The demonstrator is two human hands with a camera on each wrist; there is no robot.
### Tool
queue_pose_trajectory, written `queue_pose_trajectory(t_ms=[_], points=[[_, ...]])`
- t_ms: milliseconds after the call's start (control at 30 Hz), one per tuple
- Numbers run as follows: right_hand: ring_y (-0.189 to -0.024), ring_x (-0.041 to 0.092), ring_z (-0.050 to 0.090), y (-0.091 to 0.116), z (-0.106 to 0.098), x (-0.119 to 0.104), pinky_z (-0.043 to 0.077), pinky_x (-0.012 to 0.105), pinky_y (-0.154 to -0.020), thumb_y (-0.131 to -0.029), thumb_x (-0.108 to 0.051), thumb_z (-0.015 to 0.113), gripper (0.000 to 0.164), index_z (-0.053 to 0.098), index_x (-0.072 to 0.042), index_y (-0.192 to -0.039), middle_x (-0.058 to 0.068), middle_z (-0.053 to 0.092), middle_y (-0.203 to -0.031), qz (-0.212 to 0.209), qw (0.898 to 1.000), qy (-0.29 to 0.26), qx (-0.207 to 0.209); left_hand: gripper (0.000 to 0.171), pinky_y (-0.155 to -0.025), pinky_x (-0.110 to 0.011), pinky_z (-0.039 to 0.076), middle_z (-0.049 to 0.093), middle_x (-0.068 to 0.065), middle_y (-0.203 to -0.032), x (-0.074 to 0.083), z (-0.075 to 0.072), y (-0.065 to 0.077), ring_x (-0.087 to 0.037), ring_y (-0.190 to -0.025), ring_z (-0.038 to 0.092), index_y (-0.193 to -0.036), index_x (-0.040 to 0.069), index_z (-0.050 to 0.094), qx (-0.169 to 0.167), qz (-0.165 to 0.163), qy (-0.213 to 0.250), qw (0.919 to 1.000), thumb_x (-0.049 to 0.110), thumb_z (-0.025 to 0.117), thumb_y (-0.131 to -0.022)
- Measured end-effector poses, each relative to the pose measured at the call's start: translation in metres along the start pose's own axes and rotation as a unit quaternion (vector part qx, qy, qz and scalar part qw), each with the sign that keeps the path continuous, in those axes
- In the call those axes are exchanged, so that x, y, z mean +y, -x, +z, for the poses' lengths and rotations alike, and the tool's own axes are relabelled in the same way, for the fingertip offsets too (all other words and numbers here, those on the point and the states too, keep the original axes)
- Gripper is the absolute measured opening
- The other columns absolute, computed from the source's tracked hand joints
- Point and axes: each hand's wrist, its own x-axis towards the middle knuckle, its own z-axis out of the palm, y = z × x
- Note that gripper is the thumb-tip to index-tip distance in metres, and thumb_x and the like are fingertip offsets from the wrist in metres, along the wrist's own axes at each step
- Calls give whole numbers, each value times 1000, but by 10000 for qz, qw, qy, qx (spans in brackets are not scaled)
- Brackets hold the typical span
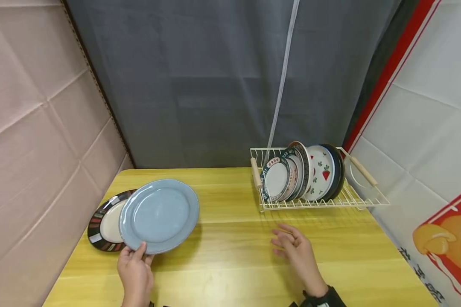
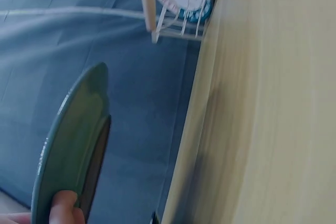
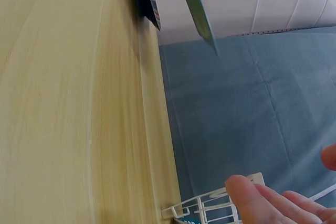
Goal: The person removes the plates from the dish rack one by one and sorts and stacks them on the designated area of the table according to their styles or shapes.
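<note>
A light blue plate (image 1: 159,216) is pinched at its near rim by my left hand (image 1: 135,273), thumb on top. In the left wrist view the plate (image 2: 73,135) appears edge-on, clear of the table, with the thumb and fingers at its rim. Partly hidden behind it, a dark-rimmed plate with a cream centre (image 1: 111,224) lies at the table's left. My right hand (image 1: 297,256) hovers over the table in front of the dish rack (image 1: 311,204), fingers loosely extended and holding nothing. The right wrist view shows those fingers (image 3: 283,205) near the rack.
Several plates stand upright in the white wire rack, among them a strawberry-patterned plate (image 1: 320,172) and dark plates at its right. Wooden handles (image 1: 255,172) flank the rack. A grey curtain (image 1: 199,85) closes the back; quilted pale cloth (image 1: 34,149) hangs left.
</note>
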Motion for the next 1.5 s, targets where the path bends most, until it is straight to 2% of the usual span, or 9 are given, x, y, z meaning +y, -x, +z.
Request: queue_pose_trajectory(t_ms=[167,333,467,567,667,733,1033,1367,1500], points=[[-101,5,82,-2,-5,-3,72,27,-86,-116,-4,56,44,53,11,-158,36,68,-151,43,9999,158,34,10,-86,-14,64,49,0,-124,6,-10,-10,1,-112,62,-129,5,46,266,31,544,9982,3,45,-119],[-104,6,82,-2,-8,-2,72,27,-87,-118,-7,56,45,52,10,-159,35,67,-153,109,9997,220,-11,8,-90,-10,62,45,2,-131,10,-18,-18,-2,-126,55,-128,12,46,550,-40,396,9977,8,44,-121],[-105,9,83,-1,-9,-1,72,29,-87,-119,-9,56,45,51,11,-160,36,67,-153,127,9997,193,14,5,-93,-8,60,44,3,-133,14,-25,-25,-5,-133,52,-125,10,44,756,-25,448,9961,7,43,-120],[-105,9,83,-1,-10,0,73,30,-88,-119,-8,55,46,50,11,-160,36,67,-153,157,9997,177,33,6,-115,-18,58,42,6,-135,18,-27,-30,-12,-147,49,-126,11,43,803,-58,513,9954,8,42,-120],[-104,8,83,0,-11,0,73,29,-88,-119,-8,55,46,50,12,-160,35,68,-153,171,9997,137,59,9,-136,-33,42,40,10,-139,21,-27,-36,-16,-160,39,-129,14,41,769,-99,467,9959,10,40,-121],[-103,6,82,0,-11,0,72,28,-87,-119,-8,55,46,50,12,-159,36,68,-152,161,9998,86,71,11,-141,-39,35,39,11,-140,21,-26,-40,-15,-162,36,-131,15,41,790,-119,435,9959,11,39,-121],[-101,6,82,2,-10,2,73,30,-86,-118,-6,53,46,50,13,-159,34,71,-149,255,9997,-29,61,19,-141,-40,31,41,13,-146,20,-28,-51,-16,-170,30,-137,18,44,980,-207,754,9921,9,39,-121],[-100,8,82,1,-9,5,73,30,-86,-116,-3,52,46,48,15,-159,34,71,-147,254,9995,-152,70,14,-138,-33,36,38,15,-149,18,-30,-55,-13,-171,27,-134,20,43,1075,-426,723,9907,14,41,-121],[-102,10,83,0,-9,4,73,31,-87,-116,-3,51,46,49,14,-159,34,70,-149,329,9993,-142,57,31,-139,-31,36,28,11,-170,20,-29,-56,-9,-172,21,-154,20,38,1136,-572,476,9907,21,37,-123]])
